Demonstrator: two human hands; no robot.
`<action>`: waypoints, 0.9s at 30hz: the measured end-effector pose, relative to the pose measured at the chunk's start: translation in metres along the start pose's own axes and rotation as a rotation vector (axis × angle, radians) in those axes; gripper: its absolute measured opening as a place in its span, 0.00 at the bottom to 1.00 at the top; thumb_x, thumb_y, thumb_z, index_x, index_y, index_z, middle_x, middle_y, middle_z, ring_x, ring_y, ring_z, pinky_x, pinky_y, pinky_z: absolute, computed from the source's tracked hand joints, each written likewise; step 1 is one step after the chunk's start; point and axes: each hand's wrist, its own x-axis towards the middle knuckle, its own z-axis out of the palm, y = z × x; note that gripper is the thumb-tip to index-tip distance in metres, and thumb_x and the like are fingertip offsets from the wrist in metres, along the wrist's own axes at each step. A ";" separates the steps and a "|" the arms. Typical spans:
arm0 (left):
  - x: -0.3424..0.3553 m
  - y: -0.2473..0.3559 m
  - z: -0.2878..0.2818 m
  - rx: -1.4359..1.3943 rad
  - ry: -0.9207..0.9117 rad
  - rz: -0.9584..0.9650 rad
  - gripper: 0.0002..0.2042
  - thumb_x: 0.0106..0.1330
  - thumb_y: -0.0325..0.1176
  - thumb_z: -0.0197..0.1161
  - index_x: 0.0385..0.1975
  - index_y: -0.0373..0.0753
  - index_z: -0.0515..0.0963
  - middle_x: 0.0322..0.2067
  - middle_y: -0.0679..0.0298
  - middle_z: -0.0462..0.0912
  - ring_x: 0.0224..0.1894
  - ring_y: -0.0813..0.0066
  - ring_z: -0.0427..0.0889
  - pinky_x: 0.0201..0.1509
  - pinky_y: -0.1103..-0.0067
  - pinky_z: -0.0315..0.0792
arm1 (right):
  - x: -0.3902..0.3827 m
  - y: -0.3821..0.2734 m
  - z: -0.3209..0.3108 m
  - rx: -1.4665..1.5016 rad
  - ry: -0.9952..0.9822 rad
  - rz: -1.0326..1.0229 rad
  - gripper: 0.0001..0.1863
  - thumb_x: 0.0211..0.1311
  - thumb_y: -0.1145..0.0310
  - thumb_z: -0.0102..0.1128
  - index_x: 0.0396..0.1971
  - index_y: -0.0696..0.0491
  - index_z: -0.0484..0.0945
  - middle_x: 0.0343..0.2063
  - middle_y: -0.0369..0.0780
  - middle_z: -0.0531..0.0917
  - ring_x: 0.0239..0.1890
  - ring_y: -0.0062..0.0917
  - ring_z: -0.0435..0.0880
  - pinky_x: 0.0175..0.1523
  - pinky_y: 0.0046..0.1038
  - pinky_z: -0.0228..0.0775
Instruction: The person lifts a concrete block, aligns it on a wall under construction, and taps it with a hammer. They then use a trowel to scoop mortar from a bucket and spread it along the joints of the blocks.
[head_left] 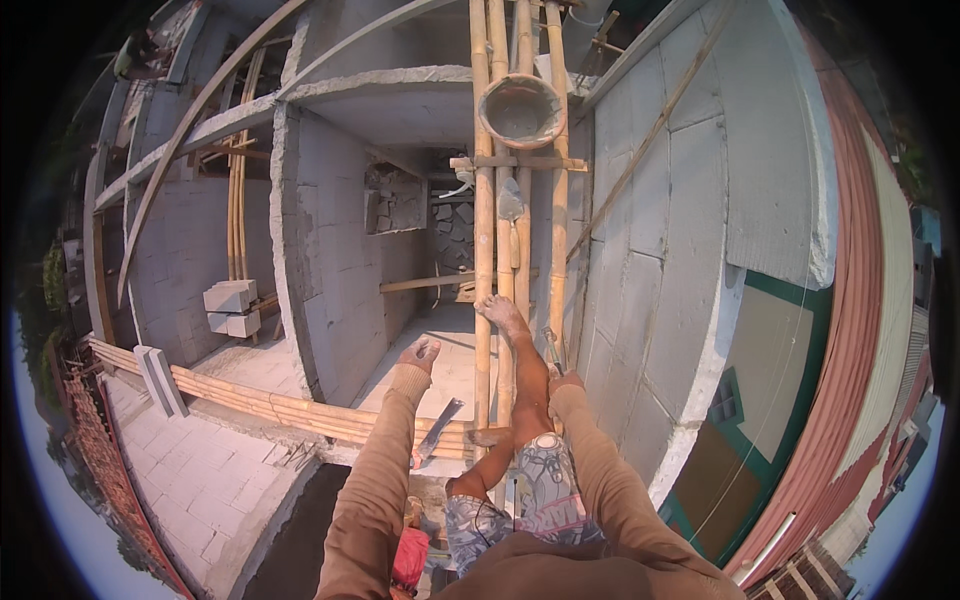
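Note:
My left hand (420, 353) is held out over the room below, its fingers curled in and nothing visible in them. Close to the bamboo poles (482, 230), my right hand (567, 382) is closed around a slim tool (552, 346); its kind is too small to make out. A pointed trowel (511, 200) lies on the poles beyond my bare foot (503, 314). Further up, a round tub (521, 112) with grey mortar around its inside rests on them. Below my left hand, a flat metal blade with a reddish handle (437, 433) leans near the bundled bamboo.
Bamboo poles span a deep drop between the block walls. A tall block wall (640, 280) stands close at right, beside a red metal roof (850, 250). At left are more bundled bamboo (290, 398), stacked blocks (232, 306) and a concrete beam (385, 82). Another person (135, 55) is far left.

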 end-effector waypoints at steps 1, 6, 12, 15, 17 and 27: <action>0.051 0.043 0.009 -0.050 -0.006 0.039 0.32 0.66 0.52 0.66 0.59 0.30 0.73 0.48 0.51 0.84 0.49 0.65 0.84 0.49 0.74 0.77 | 0.012 0.000 -0.001 -0.045 -0.013 -0.077 0.26 0.70 0.51 0.54 0.43 0.64 0.77 0.38 0.59 0.83 0.46 0.56 0.81 0.50 0.47 0.73; 0.239 0.269 0.073 -0.340 -0.074 0.079 0.29 0.69 0.48 0.63 0.63 0.35 0.70 0.52 0.58 0.82 0.49 0.70 0.83 0.50 0.73 0.78 | 0.074 0.014 0.011 0.062 0.101 0.002 0.27 0.71 0.49 0.52 0.42 0.64 0.75 0.39 0.61 0.82 0.46 0.56 0.81 0.51 0.46 0.73; 0.418 0.356 0.161 -0.172 0.108 0.057 0.47 0.58 0.58 0.67 0.65 0.21 0.61 0.62 0.36 0.69 0.66 0.48 0.70 0.69 0.65 0.64 | 0.131 0.061 0.038 0.055 0.131 0.016 0.26 0.72 0.49 0.52 0.32 0.61 0.76 0.28 0.56 0.81 0.33 0.50 0.80 0.41 0.43 0.72; 0.389 0.413 0.193 -0.154 0.236 -0.082 0.43 0.58 0.52 0.68 0.62 0.21 0.62 0.60 0.37 0.71 0.61 0.49 0.74 0.62 0.65 0.71 | 0.120 0.068 0.049 0.147 0.183 0.072 0.28 0.71 0.47 0.52 0.25 0.60 0.74 0.21 0.51 0.79 0.24 0.44 0.77 0.34 0.41 0.69; 0.380 0.426 0.186 -0.228 0.405 -0.199 0.36 0.58 0.46 0.70 0.58 0.22 0.69 0.56 0.41 0.75 0.50 0.50 0.83 0.49 0.65 0.80 | 0.112 0.066 0.044 0.148 0.147 0.058 0.28 0.71 0.46 0.53 0.24 0.59 0.74 0.20 0.51 0.77 0.22 0.43 0.74 0.33 0.41 0.68; 0.379 0.336 0.133 -0.569 0.265 0.000 0.15 0.59 0.26 0.60 0.43 0.24 0.75 0.35 0.51 0.81 0.33 0.63 0.84 0.42 0.68 0.80 | 0.111 0.059 0.012 0.086 0.206 -0.082 0.22 0.72 0.52 0.53 0.27 0.58 0.76 0.18 0.49 0.77 0.22 0.43 0.79 0.31 0.39 0.70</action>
